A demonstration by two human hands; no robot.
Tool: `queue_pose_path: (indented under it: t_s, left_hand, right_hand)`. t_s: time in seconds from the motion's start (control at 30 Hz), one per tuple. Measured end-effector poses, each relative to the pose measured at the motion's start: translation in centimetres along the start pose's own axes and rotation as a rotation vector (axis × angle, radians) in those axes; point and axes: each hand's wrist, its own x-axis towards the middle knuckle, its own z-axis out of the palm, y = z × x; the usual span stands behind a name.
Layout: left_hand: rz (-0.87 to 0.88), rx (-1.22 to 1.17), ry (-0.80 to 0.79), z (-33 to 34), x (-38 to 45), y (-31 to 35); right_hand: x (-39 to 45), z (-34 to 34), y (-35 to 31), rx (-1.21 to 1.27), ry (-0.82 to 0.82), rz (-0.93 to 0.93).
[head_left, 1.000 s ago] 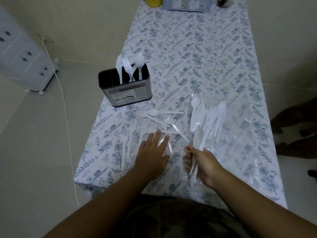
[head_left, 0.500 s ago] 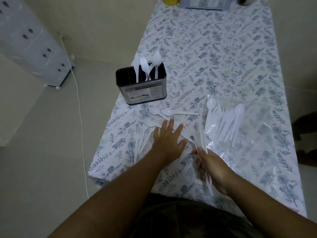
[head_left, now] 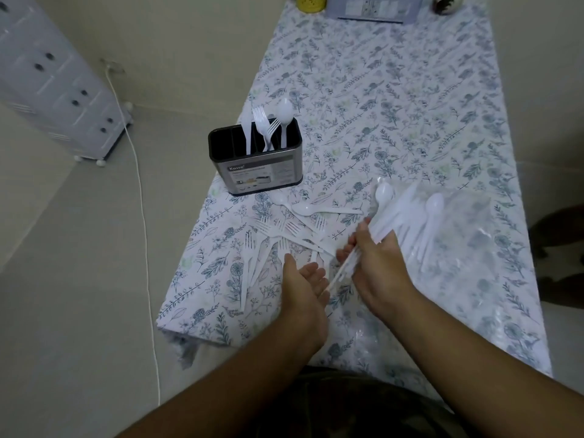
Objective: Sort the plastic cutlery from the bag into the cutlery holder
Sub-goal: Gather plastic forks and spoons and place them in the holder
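- My right hand (head_left: 376, 263) is clamped on a bundle of white plastic pieces (head_left: 366, 245), fingers curled round the handles. The bundle slants from low left to upper right, and its blurred upper ends lie over the bag.
- My left hand (head_left: 305, 279) sits just beside it, palm up, fingers straight and slightly apart, holding nothing. The low ends of the handles meet or nearly meet its fingertips; I cannot tell which.
- The clear bag (head_left: 458, 229) lies flat on the table (head_left: 395, 90) to the right, with spoons (head_left: 434, 203) on or in it.
- Loose forks (head_left: 278, 235) and two spoons are strewn on the cloth between my hands and the holder.
- The holder (head_left: 256, 165) stands upright near the table's left edge, well apart from my hands. It already carries a knife, forks and a spoon in separate slots, and the leftmost slot looks vacant.
- Judgement: the step in hand is squaring the bundle before carrying it over. I would tap the handle ends against the left palm to level them, and keep the right grip firm, since smooth plastic slides easily.
- Check that the bundle is one kind only; motion blur prevents me confirming this.
- Lower the handles first into the matching slot, and steady the holder if it tips.
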Motion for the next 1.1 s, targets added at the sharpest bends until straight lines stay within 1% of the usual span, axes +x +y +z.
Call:
queue_pose_path:
  t_s: [0.03,0.07,0.13,0.17,0.23,0.3,0.37,0.4,0.47,0.5,0.53,0.57,0.63,0.67,0.73,0.8,0.83,0.9,0.93,0.97,1.03,1.1]
  left_hand:
    - [-0.055,-0.094,-0.005,0.4,-0.2,0.3]
    - [-0.095,-0.188,-0.027,0.8,-0.5,0.6]
    - [-0.108,-0.322,-0.092,1.4,-0.9,1.2]
    - [-0.102,-0.345,-0.112,1.4,-1.1,1.5]
    - [-0.081,-0.311,-0.122,1.0,-1.2,1.5]
    - [-0.020,-0.193,-0.081,0.5,-1.0,1.3]
    - [0.106,0.023,-0.030,-0.2,-0.7,1.1]
    - [0.180,0.175,-0.025,-0.6,-0.5,1.2]
    - [0.330,0.486,-0.060,-1.6,-0.1,1.3]
    - [0.408,0.619,-0.100,-2.1,0.2,1.3]
    - [0.491,0.753,-0.133,-2.8,0.7,1.1]
    - [0.600,0.921,-0.134,-3.6,1.3,0.8]
    - [0.873,1.314,-0.100,-5.1,2.9,0.1]
    - [0.968,1.467,-0.138,-5.7,3.6,-0.2]
    - [1.027,1.701,-0.255,-6.1,4.8,-0.7]
    - [1.019,1.875,-0.291,-6.2,5.7,-1.3]
    - [0.968,1.893,-0.260,-6.2,6.0,-1.5]
    - [0.830,1.849,-0.186,-6.6,6.3,-1.8]
    - [0.799,1.833,-0.191,-6.9,6.3,-1.9]
    - [0.793,1.811,-0.202,-7.1,6.2,-2.0]
    - [0.837,1.696,-0.193,-7.3,5.7,-2.1]
    - [0.870,1.481,-0.143,-6.4,4.6,-1.7]
  right_hand:
    - [-0.4,0.5,0.4,-0.031,-0.017,-0.005]
    - [-1.0,0.8,1.0,-0.114,-0.033,-0.011]
    - [-2.0,0.8,2.3,-0.321,-0.077,-0.047]
    - [-2.3,0.7,2.8,-0.372,-0.095,-0.060]
    - [-2.2,0.6,2.9,-0.391,-0.099,-0.051]
    - [-1.6,0.6,2.4,-0.358,-0.112,-0.002]
    - [-1.3,0.3,2.1,-0.343,-0.165,0.071]
    - [-1.4,-0.1,2.2,-0.401,-0.188,0.105]
    - [-1.9,-1.1,2.6,-0.525,-0.223,0.170]
    - [-2.2,-1.5,2.7,-0.544,-0.233,0.203]
    - [-2.4,-2.1,2.9,-0.544,-0.228,0.238]
    - [-2.5,-2.4,3.0,-0.523,-0.203,0.279]
    - [-2.3,-3.3,2.7,-0.463,-0.108,0.359]
    - [-2.1,-3.8,2.5,-0.456,-0.073,0.371]
    - [-1.9,-4.7,2.2,-0.511,-0.064,0.328]
    - [-1.8,-5.2,2.1,-0.550,-0.080,0.281]
    - [-1.9,-5.2,2.2,-0.556,-0.085,0.278]
    - [-2.0,-5.6,2.4,-0.581,-0.094,0.284]
    - [-2.1,-5.8,2.4,-0.608,-0.096,0.286]
    - [-2.2,-5.9,2.4,-0.635,-0.103,0.277]
    - [-2.4,-6.0,2.3,-0.657,-0.120,0.257]
    - [-2.6,-5.6,2.2,-0.630,-0.117,0.271]
